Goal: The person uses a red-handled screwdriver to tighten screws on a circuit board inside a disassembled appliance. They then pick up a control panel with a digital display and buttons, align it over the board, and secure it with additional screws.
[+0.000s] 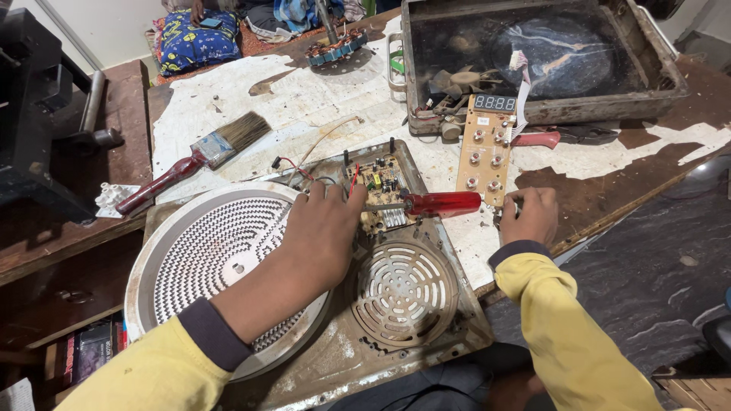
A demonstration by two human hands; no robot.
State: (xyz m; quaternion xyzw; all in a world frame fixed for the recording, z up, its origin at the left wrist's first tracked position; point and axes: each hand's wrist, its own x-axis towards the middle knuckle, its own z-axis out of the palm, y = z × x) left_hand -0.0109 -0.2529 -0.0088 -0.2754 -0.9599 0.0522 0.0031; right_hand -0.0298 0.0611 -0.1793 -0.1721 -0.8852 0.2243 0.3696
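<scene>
My left hand (324, 228) lies across a round white coil disc (205, 243) and the grey base of an opened cooktop (343, 358). Its fingertips pinch the metal shaft of a red-handled screwdriver (442, 203), which points left over a small green circuit board (377, 176). My right hand (529, 215) rests curled on the table edge just right of the screwdriver handle, below a tan control board (483, 144) with several buttons and a digit display. Whether it holds something small I cannot tell. A round fan grille (403, 289) sits in the base near me.
A red-handled paintbrush (205, 152) lies at the left. The cooktop's dark top shell (655, 68) sits at the back right, with red-handled pliers (548, 138) in front. A copper-wound stator (335, 47) and blue cloth (190, 42) lie at the back. The table edge (609, 221) runs diagonally on the right.
</scene>
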